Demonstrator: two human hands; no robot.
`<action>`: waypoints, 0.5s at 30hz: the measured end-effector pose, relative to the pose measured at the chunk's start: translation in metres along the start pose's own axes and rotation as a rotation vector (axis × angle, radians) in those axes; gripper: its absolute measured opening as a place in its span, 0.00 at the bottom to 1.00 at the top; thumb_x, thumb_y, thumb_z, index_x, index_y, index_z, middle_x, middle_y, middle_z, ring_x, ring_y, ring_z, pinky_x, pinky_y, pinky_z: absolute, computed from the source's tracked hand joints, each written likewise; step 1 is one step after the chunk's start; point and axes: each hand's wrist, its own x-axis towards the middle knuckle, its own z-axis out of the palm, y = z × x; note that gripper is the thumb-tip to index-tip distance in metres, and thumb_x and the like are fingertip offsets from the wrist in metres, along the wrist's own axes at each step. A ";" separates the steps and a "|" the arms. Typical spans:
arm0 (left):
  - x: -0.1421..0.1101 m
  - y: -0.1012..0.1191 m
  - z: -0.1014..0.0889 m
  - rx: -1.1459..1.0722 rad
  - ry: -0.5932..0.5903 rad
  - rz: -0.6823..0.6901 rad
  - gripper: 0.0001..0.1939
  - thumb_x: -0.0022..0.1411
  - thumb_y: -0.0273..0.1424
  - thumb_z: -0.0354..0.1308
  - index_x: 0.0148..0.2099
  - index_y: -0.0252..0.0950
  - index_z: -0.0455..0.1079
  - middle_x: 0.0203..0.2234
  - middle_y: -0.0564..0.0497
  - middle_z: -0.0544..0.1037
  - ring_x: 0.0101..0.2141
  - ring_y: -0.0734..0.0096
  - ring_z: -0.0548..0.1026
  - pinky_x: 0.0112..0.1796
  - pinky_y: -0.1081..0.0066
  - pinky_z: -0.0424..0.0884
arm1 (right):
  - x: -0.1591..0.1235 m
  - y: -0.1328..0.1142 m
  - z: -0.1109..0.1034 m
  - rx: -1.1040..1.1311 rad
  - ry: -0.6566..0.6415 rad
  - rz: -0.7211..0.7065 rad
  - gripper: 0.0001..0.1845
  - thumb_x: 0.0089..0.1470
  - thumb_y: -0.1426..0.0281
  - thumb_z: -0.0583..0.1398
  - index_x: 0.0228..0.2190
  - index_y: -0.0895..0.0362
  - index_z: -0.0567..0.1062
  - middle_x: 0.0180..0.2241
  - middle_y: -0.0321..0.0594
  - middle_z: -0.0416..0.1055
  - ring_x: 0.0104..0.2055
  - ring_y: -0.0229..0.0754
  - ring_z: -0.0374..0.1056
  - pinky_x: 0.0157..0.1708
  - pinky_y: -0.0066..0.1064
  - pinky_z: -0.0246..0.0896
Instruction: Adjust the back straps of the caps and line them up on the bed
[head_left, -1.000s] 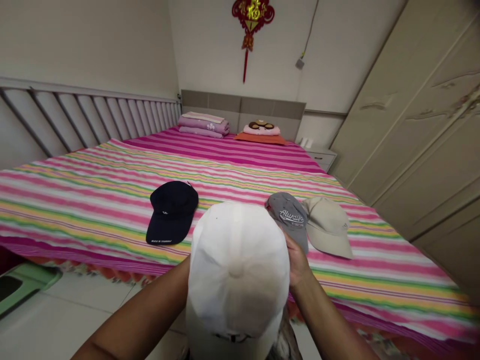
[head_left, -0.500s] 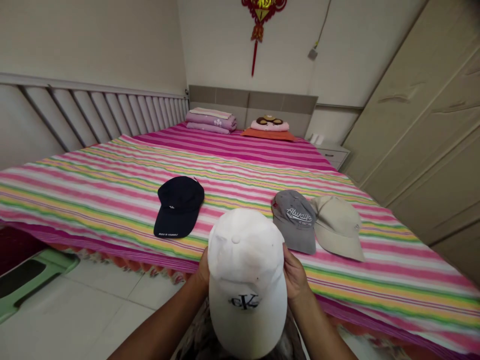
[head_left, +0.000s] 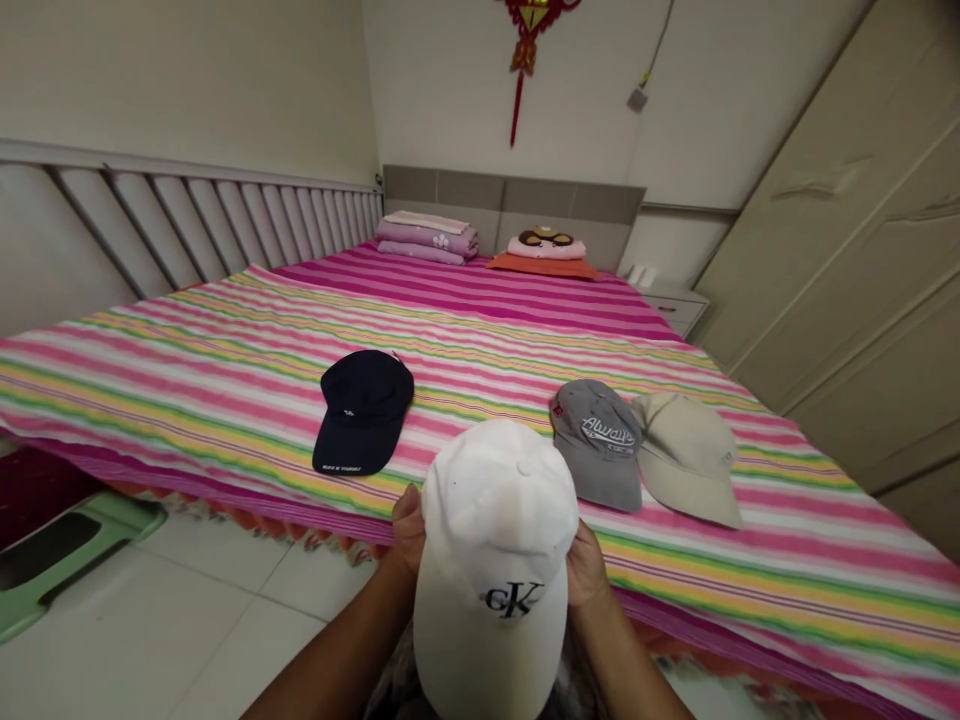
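A white baseball cap (head_left: 499, 490) with black "CK" lettering is held up before me at the bed's near edge, brim pointing down towards me. My left hand (head_left: 409, 528) grips its left side, the thumb showing beside the crown. On the opposite side my right hand (head_left: 587, 565) is closed on the cap, most of its fingers hidden behind it. Beyond the cap to the left lies a navy baseball cap (head_left: 367, 400). A grey baseball cap (head_left: 596, 440) with "Always" on its front rests to the right, touching a beige baseball cap (head_left: 690, 450).
The bed (head_left: 480, 370) has a striped sheet. Folded purple bedding (head_left: 424, 240) and an orange pillow (head_left: 544, 266) lie near the headboard (head_left: 517, 200). A railing (head_left: 225, 215) runs along the left. A green stool (head_left: 82, 550) stands on the floor; a nightstand (head_left: 675, 305) and wardrobe (head_left: 847, 260) are right.
The white cap has turned and tilted slightly between my hands, its lettering shifting right and its brim left. My left thumb shows more now. The view has shifted a little; the other caps lie still.
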 end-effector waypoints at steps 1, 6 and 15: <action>0.000 0.000 0.000 -0.010 -0.064 -0.030 0.26 0.44 0.55 0.52 0.32 0.39 0.74 0.22 0.46 0.77 0.40 0.50 0.73 0.44 0.57 0.65 | 0.000 0.001 -0.001 -0.006 -0.001 0.006 0.17 0.47 0.61 0.56 0.34 0.57 0.76 0.37 0.44 0.76 0.49 0.50 0.66 0.53 0.45 0.54; -0.005 0.004 0.018 -0.110 -0.368 -0.110 0.21 0.46 0.49 0.55 0.36 0.40 0.76 0.32 0.48 0.79 0.47 0.53 0.70 0.49 0.61 0.62 | 0.004 0.001 -0.006 0.055 0.010 0.026 0.17 0.48 0.59 0.55 0.29 0.57 0.78 0.32 0.43 0.78 0.47 0.49 0.68 0.53 0.44 0.53; -0.021 -0.007 0.018 -0.033 -0.055 -0.193 0.18 0.57 0.39 0.51 0.47 0.37 0.70 0.42 0.46 0.76 0.49 0.59 0.69 0.51 0.64 0.59 | 0.014 -0.010 -0.012 0.122 -0.031 0.047 0.15 0.50 0.61 0.57 0.34 0.56 0.77 0.32 0.40 0.78 0.45 0.47 0.69 0.53 0.44 0.52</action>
